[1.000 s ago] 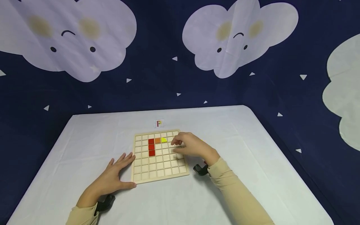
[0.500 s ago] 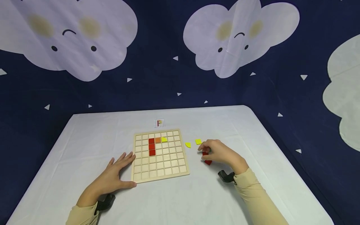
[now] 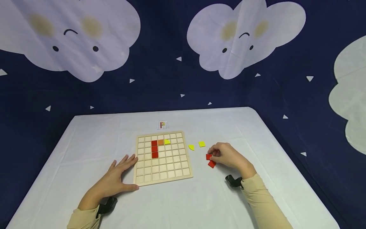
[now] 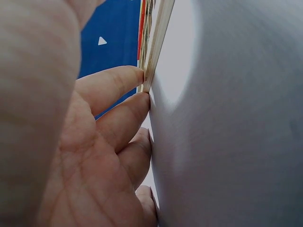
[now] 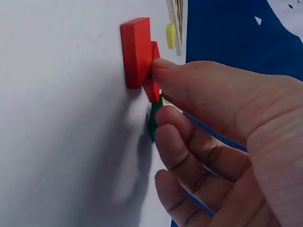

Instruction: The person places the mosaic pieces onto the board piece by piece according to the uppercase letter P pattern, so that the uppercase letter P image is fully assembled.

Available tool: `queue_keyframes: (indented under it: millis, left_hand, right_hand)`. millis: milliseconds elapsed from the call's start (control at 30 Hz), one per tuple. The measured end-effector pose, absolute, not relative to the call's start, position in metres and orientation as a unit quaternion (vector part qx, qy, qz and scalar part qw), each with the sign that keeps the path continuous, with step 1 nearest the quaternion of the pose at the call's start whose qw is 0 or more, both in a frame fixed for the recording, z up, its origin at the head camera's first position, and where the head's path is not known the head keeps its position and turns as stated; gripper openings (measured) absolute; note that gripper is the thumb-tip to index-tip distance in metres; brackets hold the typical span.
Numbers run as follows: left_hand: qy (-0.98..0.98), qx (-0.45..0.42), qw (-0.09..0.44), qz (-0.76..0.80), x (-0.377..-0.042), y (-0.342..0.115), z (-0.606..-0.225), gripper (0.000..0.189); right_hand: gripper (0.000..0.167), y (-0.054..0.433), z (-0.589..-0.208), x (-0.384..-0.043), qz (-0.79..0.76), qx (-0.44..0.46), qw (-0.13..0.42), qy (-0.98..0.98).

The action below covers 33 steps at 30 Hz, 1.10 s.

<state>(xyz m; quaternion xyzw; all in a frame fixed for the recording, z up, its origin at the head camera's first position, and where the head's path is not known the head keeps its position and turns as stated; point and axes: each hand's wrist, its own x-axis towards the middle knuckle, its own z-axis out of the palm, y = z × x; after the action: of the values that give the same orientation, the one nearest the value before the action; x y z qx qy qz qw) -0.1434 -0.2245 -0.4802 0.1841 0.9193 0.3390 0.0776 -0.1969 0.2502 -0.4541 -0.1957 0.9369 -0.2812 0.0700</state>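
A wooden grid board (image 3: 174, 173) lies on the white table. Red square tiles (image 3: 154, 149), an orange tile (image 3: 161, 142) and a yellow rounded tile (image 3: 167, 142) sit in its cells. My left hand (image 3: 112, 181) rests with spread fingers against the board's left edge, thumb at the near corner. Right of the board, my right hand (image 3: 228, 156) bends its fingers low over loose tiles. Its thumb tip is at two loose red tiles (image 3: 211, 164); a green tile (image 5: 153, 122) shows beside the fingers in the right wrist view. Whether they pinch a tile is hidden.
A yellow quarter-round tile (image 3: 191, 147) and a yellow square tile (image 3: 201, 144) lie between the board and my right hand. Behind the board is a small printed pattern card (image 3: 162, 124). A dark blue cloth with clouds (image 3: 160, 92) hangs beyond the table.
My right hand has left the board's right side and moved right to the loose tiles, then shifted slightly further right, uncovering more of the red tiles. The left hand has stayed put.
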Motion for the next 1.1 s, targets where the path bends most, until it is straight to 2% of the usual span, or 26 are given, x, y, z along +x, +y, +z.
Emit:
queue_keyframes:
  millis: [333, 1100]
  left_hand:
    - [0.918, 0.191, 0.073, 0.34, -0.1441, -0.2252, -0.4817, 0.11]
    - [0.917, 0.19, 0.074, 0.341, -0.143, -0.2255, -0.4804, 0.11]
  right_hand:
    - [0.012, 0.2485, -0.4572, -0.202, -0.284, -0.188, 0.059, 0.938]
    - [0.016, 0.2442, -0.4524, -0.2061, -0.29, -0.172, 0.077, 0.938]
